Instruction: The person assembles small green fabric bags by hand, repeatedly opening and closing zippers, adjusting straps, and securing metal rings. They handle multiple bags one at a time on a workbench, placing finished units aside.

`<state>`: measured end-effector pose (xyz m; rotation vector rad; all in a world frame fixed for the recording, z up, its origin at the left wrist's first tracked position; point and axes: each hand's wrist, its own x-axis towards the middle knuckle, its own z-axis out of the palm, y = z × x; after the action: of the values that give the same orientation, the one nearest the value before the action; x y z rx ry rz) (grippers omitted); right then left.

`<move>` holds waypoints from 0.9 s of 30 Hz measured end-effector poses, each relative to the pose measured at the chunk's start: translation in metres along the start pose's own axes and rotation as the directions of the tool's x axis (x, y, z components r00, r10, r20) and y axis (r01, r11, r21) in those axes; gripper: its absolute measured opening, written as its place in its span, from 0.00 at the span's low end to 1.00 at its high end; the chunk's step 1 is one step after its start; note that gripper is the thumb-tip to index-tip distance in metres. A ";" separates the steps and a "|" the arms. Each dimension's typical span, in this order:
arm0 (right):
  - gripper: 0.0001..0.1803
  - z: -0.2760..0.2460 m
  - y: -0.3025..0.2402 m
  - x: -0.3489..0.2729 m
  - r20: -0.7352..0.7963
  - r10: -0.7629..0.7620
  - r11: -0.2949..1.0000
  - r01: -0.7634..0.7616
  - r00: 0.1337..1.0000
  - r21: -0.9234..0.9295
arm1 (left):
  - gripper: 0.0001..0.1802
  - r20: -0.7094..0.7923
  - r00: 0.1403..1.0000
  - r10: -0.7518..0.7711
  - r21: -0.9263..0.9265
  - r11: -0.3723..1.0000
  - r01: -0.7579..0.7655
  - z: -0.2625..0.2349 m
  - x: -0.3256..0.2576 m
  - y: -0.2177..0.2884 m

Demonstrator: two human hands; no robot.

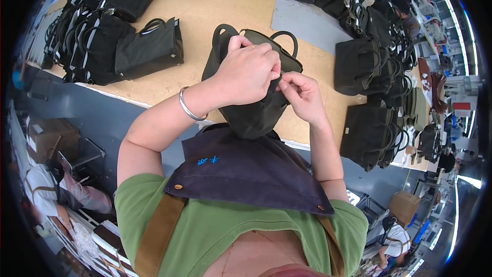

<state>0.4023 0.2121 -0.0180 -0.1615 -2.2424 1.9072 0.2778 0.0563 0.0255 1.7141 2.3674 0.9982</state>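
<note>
A dark olive handbag (251,118) with two loop handles stands at the near edge of the table, right in front of me. My left hand (250,69) reaches over its top, fingers bent and pinching at the rim on the right side. Close beside it, my right hand (303,95) has thumb and forefinger pressed together at the same spot of the rim. What lies between the fingertips is too small and covered to name, though both hands are at the bag's edge. The bag's top gapes on the far side, showing an olive lining.
A light wooden table (205,0) spreads ahead. One dark handbag (151,51) stands to the left, next to a crowded row of similar bags (95,46). More bags (359,66) line the right side. Cardboard boxes (54,138) and other people (397,238) are farther off.
</note>
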 end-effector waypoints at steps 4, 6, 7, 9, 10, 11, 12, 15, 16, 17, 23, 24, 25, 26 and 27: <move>0.03 0.003 -0.002 -0.001 -0.032 0.016 0.998 -0.014 0.999 0.057 | 0.04 -0.011 1.000 0.003 -0.036 0.999 -0.003 0.000 0.000 -0.002; 0.03 0.010 0.004 0.000 -0.081 0.006 0.996 0.002 0.997 0.090 | 0.05 -0.003 1.000 0.000 -0.050 0.999 0.000 -0.002 0.000 -0.002; 0.03 0.012 0.004 0.001 -0.102 -0.007 0.995 0.017 0.995 0.101 | 0.05 -0.001 1.000 0.009 -0.058 0.998 -0.009 -0.002 0.001 -0.003; 0.04 0.015 0.004 0.001 -0.144 -0.030 0.991 0.048 0.989 0.121 | 0.05 0.002 1.000 0.027 -0.075 0.997 -0.027 -0.002 0.002 -0.006; 0.03 0.015 0.004 0.001 -0.132 -0.042 0.994 0.055 0.990 0.099 | 0.04 -0.034 0.998 0.044 -0.092 0.995 -0.047 -0.003 0.002 -0.006; 0.03 0.014 0.005 0.002 -0.120 -0.053 0.995 0.062 0.991 0.077 | 0.04 -0.070 0.996 0.060 -0.108 0.992 -0.067 -0.005 0.003 -0.006; 0.04 0.012 0.005 0.002 -0.108 -0.063 0.996 0.070 0.992 0.055 | 0.05 -0.106 0.991 0.076 -0.124 0.988 -0.089 -0.006 0.004 -0.006; 0.04 0.008 -0.007 0.003 -0.013 -0.033 0.995 0.031 0.999 -0.097 | 0.05 0.056 0.995 0.081 -0.048 0.996 -0.078 -0.009 0.001 -0.015; 0.04 0.008 -0.006 0.002 -0.024 -0.035 0.992 0.032 0.999 -0.121 | 0.04 0.085 0.993 0.076 -0.054 0.996 -0.071 -0.011 0.001 -0.014; 0.04 0.009 -0.005 0.002 -0.035 -0.038 0.989 0.032 0.999 -0.145 | 0.03 0.115 0.991 0.071 -0.059 0.996 -0.064 -0.015 0.002 -0.012; 0.13 -0.004 -0.026 0.001 0.042 -0.096 0.838 0.104 0.994 -0.535 | 0.03 0.085 0.994 0.071 -0.040 0.997 -0.068 -0.007 -0.003 -0.011; 0.15 -0.012 -0.034 0.001 0.103 -0.100 0.740 0.143 0.990 -0.657 | 0.03 0.068 0.995 0.072 -0.039 0.997 -0.069 -0.005 -0.007 -0.012; 0.17 -0.020 -0.035 0.002 0.138 -0.109 0.719 0.174 0.984 -0.673 | 0.04 0.118 0.991 0.070 -0.042 0.997 -0.065 -0.008 -0.005 -0.011; 0.18 -0.027 -0.036 0.006 0.174 -0.116 0.697 0.205 0.978 -0.687 | 0.05 0.167 0.984 0.067 -0.045 0.997 -0.060 -0.012 -0.003 -0.010; 0.20 -0.031 -0.035 0.010 0.211 -0.121 0.674 0.236 0.970 -0.700 | 0.06 0.214 0.975 0.064 -0.046 0.997 -0.055 -0.015 -0.002 -0.009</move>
<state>0.4013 0.2385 0.0222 0.1020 -2.8658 0.8567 0.2656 0.0458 0.0317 1.7875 2.1600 0.8132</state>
